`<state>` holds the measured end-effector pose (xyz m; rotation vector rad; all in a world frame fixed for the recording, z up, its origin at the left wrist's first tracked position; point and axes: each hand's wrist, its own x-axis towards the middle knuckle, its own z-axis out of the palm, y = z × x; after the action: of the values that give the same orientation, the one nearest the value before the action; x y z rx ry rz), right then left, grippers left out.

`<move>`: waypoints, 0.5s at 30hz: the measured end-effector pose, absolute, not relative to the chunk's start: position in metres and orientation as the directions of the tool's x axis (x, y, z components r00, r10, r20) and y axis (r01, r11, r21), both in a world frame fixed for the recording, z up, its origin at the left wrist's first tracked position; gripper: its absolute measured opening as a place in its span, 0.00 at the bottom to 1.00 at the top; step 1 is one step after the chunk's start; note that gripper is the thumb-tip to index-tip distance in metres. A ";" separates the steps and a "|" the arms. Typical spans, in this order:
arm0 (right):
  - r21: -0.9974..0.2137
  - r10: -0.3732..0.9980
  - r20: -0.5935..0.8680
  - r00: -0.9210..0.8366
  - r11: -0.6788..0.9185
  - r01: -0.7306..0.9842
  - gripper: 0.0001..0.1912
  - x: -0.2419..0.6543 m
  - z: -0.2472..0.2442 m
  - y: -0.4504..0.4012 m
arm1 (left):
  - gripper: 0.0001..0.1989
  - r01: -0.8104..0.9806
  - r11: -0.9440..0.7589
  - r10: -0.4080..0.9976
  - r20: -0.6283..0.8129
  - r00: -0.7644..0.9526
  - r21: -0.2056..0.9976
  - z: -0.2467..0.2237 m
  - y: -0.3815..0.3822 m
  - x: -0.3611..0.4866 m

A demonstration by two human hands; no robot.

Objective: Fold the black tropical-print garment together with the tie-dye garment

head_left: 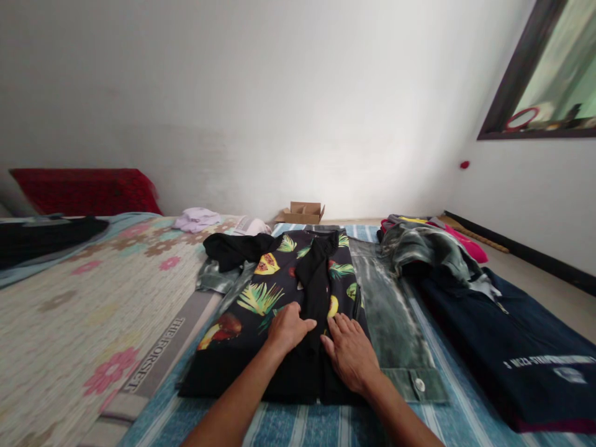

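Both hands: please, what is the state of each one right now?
Left hand: open, resting on the fruit-print garment; no grip visible.
Right hand: open, palm down on the same garment; no grip visible.

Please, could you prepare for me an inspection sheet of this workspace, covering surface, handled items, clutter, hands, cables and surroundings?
Surface: blue striped cloth, with a floral sheet to its left.
Handled items: black fruit-print garment, spread out, one black sleeve across its front; it lies over a grey-green garment.
Clutter: dark blue folded garment at right, other clothes piled at its far end; lilac cloth; open cardboard box by the wall.
Hands: left hand and right hand both rest on the fruit-print garment, thumbs apart from the fingers.
Cables: nothing seen.
Surroundings: white wall; dark window frame at upper right.
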<state>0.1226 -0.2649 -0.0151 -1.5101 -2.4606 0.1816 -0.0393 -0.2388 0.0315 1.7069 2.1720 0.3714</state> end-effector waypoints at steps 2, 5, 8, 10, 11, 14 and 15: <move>-0.235 0.889 0.154 -0.431 0.456 0.858 0.28 0.122 -0.015 -0.265 | 0.12 0.791 0.239 0.971 -0.122 -0.207 0.563 0.029 -0.235 -0.044; -0.243 0.890 0.161 -0.427 0.455 0.857 0.28 0.122 -0.013 -0.265 | 0.04 0.655 0.214 0.975 -0.123 -0.183 0.724 0.033 -0.233 -0.047; -0.252 0.891 0.170 -0.421 0.453 0.855 0.28 0.121 -0.012 -0.265 | 0.01 0.700 0.157 0.986 -0.066 -0.156 0.697 0.051 -0.231 -0.037; -0.263 0.892 0.182 -0.413 0.449 0.854 0.27 0.121 -0.012 -0.266 | 0.04 0.820 0.087 0.993 0.013 -0.114 0.565 0.069 -0.229 -0.022; -0.271 0.893 0.190 -0.408 0.447 0.853 0.27 0.121 -0.013 -0.266 | 0.06 0.881 0.041 0.997 0.044 -0.071 0.471 0.078 -0.228 -0.011; -0.306 0.883 0.236 -0.406 0.464 0.831 0.24 0.122 -0.017 -0.267 | 0.13 0.968 -0.143 0.989 -0.005 0.147 0.206 0.096 -0.229 0.024; -0.324 0.875 0.265 -0.406 0.477 0.817 0.22 0.122 -0.020 -0.267 | 0.13 0.965 -0.216 0.972 -0.059 0.227 0.150 0.098 -0.231 0.035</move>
<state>0.1220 -0.2666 -0.0201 -1.4136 -2.3328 0.1996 0.0353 -0.2307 0.0982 2.3350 1.8620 0.0709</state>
